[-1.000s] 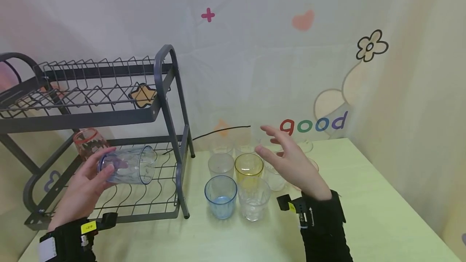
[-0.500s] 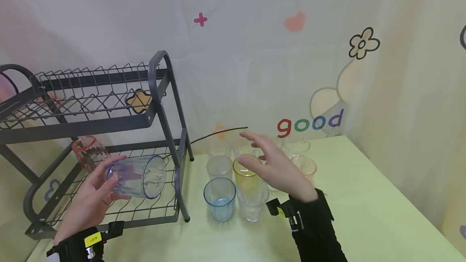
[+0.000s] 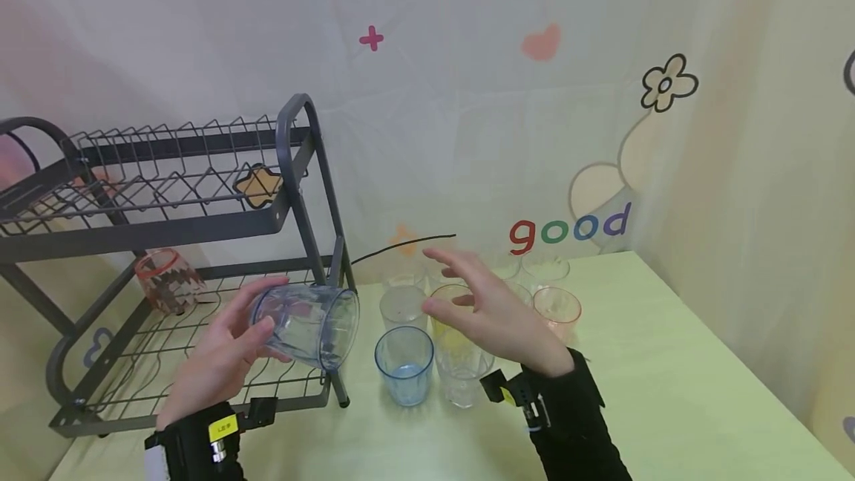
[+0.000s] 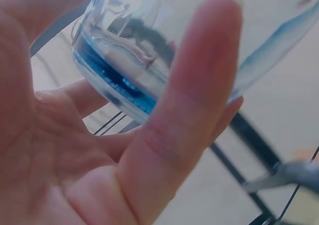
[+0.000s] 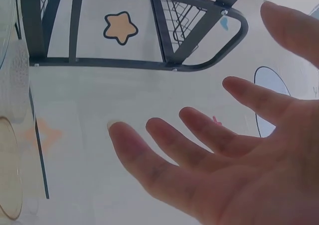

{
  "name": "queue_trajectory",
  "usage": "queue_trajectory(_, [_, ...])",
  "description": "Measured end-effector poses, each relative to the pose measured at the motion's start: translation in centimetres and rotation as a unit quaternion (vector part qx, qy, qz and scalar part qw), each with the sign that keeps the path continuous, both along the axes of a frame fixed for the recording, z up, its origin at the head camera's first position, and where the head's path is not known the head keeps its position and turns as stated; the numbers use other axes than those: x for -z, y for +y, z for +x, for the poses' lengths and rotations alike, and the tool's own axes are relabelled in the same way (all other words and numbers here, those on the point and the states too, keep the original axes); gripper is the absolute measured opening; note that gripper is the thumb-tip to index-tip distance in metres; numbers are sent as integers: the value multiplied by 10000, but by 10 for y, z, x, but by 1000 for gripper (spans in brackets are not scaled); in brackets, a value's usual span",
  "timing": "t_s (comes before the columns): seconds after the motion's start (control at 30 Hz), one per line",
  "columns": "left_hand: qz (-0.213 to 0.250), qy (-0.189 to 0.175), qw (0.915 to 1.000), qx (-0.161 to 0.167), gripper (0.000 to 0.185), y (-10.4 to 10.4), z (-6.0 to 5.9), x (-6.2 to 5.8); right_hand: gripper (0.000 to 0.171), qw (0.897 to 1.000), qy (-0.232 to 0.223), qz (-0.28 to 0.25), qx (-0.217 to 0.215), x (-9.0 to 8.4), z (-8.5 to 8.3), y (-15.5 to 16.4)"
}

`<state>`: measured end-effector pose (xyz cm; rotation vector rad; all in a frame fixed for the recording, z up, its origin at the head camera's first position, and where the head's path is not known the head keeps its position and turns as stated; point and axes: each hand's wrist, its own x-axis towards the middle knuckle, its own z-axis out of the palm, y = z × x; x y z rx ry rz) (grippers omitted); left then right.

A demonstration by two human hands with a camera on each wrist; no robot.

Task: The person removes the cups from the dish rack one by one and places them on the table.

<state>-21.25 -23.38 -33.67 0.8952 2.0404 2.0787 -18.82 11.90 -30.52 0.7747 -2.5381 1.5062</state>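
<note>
My left hand (image 3: 223,351) grips a clear bluish drinking glass (image 3: 303,324) near its base, tipped on its side with the rim facing right, in front of the rack's lower shelf. Close up in the left wrist view, the thumb lies across the glass (image 4: 124,80) and its thick blue base. My right hand (image 3: 490,310) hovers over the group of glasses with spread, loosely bent fingers and nothing in them. Below it stand a yellow glass (image 3: 444,329) and a clear glass (image 3: 462,377). A blue glass (image 3: 404,366) stands upright at the front of the group.
A dark two-tier wire dish rack (image 3: 143,228) occupies the left side. On its lower tier a red-rimmed glass (image 3: 168,284) leans at the back left. Several more glasses, one pink-rimmed glass (image 3: 557,310) among them, stand on the pale green table (image 3: 681,392) before a printed curtain.
My left hand has carried the bluish glass rightward, away from the leaning red-rimmed glass, and its rim now overlaps the rack's right post. My right hand has drifted left over the glasses.
</note>
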Motion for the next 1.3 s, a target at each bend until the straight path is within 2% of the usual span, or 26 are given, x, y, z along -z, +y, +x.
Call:
queue_trajectory(0.13, [58,14,9999,149,46,21,-3,-1,66,9996,72,-60,-281,-1,1,-7])
queue_trajectory(0.23, [190,-41,9993,329,46,36,-5,1,70,9982,-89,-235,-551,-1,3,-11])
queue_trajectory(0.4, [393,-191,9988,234,44,54,-10,4,75,9936,-422,-469,-934,0,6,-20])
queue_trajectory(0.6, [680,-240,9972,174,43,61,-12,5,90,9915,-425,-624,-1063,-1,7,-31])
queue_trajectory(0.73, [670,-322,9972,50,41,62,-12,5,97,9914,-433,-701,-1021,-1,9,-35])
queue_trajectory(0.9, [654,-272,9975,-56,41,69,-13,4,94,9897,-393,-954,-991,-2,12,-38])
queue_trajectory(1.1, [747,-293,9968,-56,46,79,-13,7,88,9919,-155,-1127,-563,0,15,-42])
queue_trajectory(1.3, [714,10,9972,-224,47,91,-14,10,79,9894,247,-1404,-268,0,12,-37])
